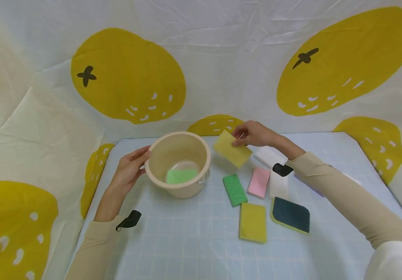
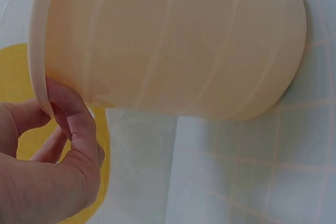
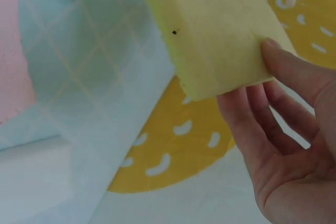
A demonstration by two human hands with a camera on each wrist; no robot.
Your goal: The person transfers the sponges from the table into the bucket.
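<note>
A beige bucket [image 1: 157, 177] stands at the back left of the table, and a light green sponge [image 1: 181, 176] lies on its bottom. My left hand [image 1: 130, 166] pinches the bucket's rim on its left side, thumb and fingers on either side of the edge in the left wrist view. Right of the bucket, my right hand [image 1: 255, 134] holds a pale yellow sponge [image 1: 232, 149] above the table. In the right wrist view, the thumb presses one face of this yellow sponge [image 3: 226, 35] and the fingers lie behind it.
Several sponges lie right of the bucket: a green one [image 1: 235, 189], a pink one [image 1: 258, 182], a yellow one [image 1: 253, 223], a dark-topped one [image 1: 291, 215] and white blocks [image 1: 278, 185]. Lemon-printed fabric [image 1: 222, 77] stands behind the pale blue checked table [image 1: 173, 241].
</note>
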